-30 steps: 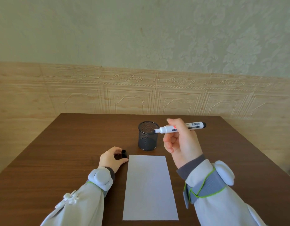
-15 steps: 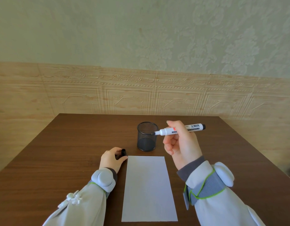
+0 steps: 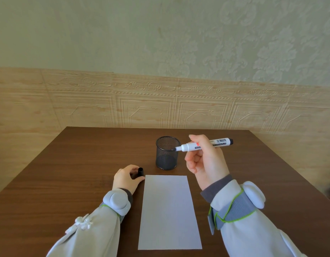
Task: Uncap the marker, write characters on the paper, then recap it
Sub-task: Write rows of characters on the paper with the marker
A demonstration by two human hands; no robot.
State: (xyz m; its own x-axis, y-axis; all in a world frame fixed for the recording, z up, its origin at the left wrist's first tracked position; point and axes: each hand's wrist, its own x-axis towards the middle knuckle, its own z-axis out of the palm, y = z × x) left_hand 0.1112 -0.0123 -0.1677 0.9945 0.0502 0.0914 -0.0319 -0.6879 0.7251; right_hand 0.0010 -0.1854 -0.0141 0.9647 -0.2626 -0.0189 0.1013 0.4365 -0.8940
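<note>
My right hand (image 3: pixel 205 160) grips an uncapped white marker (image 3: pixel 190 146) in the air, held level with its dark tip pointing left in front of the mesh pen cup. The marker's black cap (image 3: pixel 140 171) stands on the brown table (image 3: pixel 77 164), and my left hand (image 3: pixel 126 179) holds it between thumb and fingers beside the top left corner of the paper. A blank white sheet of paper (image 3: pixel 168 212) lies lengthwise on the table between my two forearms.
A black mesh pen cup (image 3: pixel 167 155) stands just beyond the paper's far edge. The table's far edge meets a panelled wall. Grey straps with white pods sit on both wrists.
The view has shifted slightly. My right hand with the marker has barely moved, dipping a little. My left hand stays on the cap.
</note>
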